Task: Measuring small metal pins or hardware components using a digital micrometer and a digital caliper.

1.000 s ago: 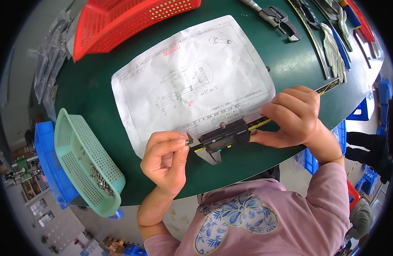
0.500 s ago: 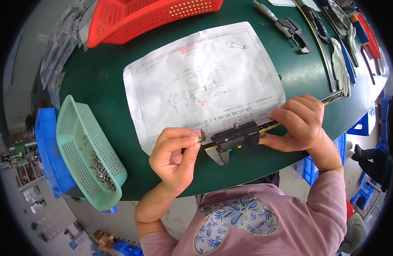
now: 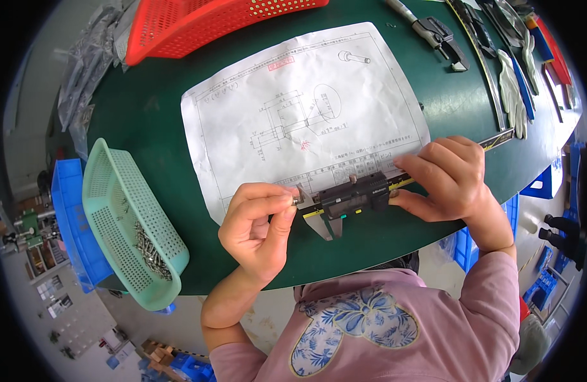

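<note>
My left hand (image 3: 255,232) pinches a small metal pin (image 3: 298,199) between thumb and fingertips. The pin is at the left end of a black digital caliper (image 3: 354,197), close to its small upper jaws; fingers hide most of it, and I cannot tell whether it touches them. My right hand (image 3: 443,181) grips the caliper by its beam and slide from the right, thumb below and fingers above. The larger jaws point toward my body. Beneath the caliper and beyond it lies a creased paper drawing (image 3: 242,121) of a stepped pin.
At left, a pale green perforated basket (image 3: 118,210) holds many small metal pins, beside a blue bin (image 3: 74,223). A red basket (image 3: 198,35) stands at the far side. Farther right on the green table (image 3: 147,114) lie a micrometer (image 3: 437,38), white gloves (image 3: 513,99) and other tools.
The caliper tilts less, and its small upper jaws now show more apart. Both hands keep their grips. The whole view has shifted slightly.
</note>
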The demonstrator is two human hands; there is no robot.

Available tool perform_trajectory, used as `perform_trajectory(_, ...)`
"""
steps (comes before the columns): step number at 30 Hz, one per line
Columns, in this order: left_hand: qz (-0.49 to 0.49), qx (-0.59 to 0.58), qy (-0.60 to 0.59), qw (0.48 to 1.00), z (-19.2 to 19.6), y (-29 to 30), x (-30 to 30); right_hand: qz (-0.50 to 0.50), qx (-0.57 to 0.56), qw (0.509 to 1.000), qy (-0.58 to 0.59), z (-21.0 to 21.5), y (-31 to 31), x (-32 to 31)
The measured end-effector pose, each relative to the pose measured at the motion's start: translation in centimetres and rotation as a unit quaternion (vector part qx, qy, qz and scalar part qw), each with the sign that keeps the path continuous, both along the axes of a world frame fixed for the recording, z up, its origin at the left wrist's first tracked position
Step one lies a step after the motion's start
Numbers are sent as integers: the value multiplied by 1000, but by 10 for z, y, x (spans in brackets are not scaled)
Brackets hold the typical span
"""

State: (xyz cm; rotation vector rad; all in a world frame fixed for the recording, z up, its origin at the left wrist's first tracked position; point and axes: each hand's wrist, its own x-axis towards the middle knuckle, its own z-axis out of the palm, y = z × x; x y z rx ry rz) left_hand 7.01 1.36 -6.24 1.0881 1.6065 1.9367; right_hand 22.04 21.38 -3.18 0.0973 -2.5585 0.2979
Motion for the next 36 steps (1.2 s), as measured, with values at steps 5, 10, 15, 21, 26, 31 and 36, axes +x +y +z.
perform_trajectory(5,-4,6,4,1000,1,0,1,-1,1,1000,15,-3,0,1)
perform_trajectory(10,-3,6,15,1000,-1,0,3,-6,2,1000,27,-2,1,1)
perform_trajectory(15,0,6,31,999,-1,0,2,-8,0,999,36,-4,1,2)
perform_trajectory(21,9,2,48,999,-3,-1,2,-14,4,999,40,-4,0,1)
perform_trajectory(26,7,-2,42,999,-3,-2,1,-5,10,999,39,-6,1,1)
perform_trajectory(31,8,13,41,999,-4,-1,0,-8,6,1000,19,-4,0,1)
perform_trajectory(36,7,6,45,999,-3,-1,-1,-9,-3,1000,4,-1,-1,2)
